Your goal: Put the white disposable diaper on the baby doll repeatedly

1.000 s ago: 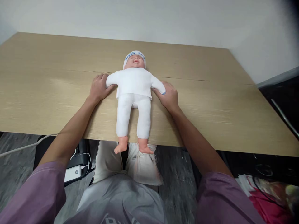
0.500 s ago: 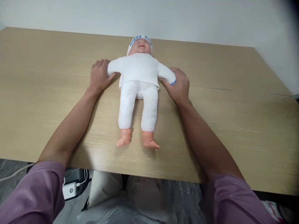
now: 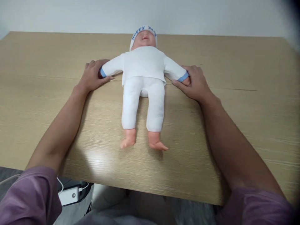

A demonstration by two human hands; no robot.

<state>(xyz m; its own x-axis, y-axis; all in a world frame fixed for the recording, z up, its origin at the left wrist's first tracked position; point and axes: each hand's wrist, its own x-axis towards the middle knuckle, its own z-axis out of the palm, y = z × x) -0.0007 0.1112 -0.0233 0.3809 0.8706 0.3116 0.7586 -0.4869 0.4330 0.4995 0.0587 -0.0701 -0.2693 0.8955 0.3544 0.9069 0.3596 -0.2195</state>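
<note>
A baby doll (image 3: 143, 79) in a white top, white trousers and a white cap with blue lettering lies face up on the wooden table (image 3: 246, 103), head toward the wall, bare feet toward me. My left hand (image 3: 92, 76) is closed around the doll's arm at its blue cuff. My right hand (image 3: 195, 82) grips the other arm at its blue cuff. Both doll arms are spread out sideways.
A pale wall runs behind the table's far edge. Below the near edge at the left, a white power adapter (image 3: 68, 196) with cables lies on the floor. My lap shows under the table's front edge.
The doll has been slid farther onto the table, its feet now resting on the top. Its arms have been pulled outward, exposing the blue cuffs, with both hands still on them.
</note>
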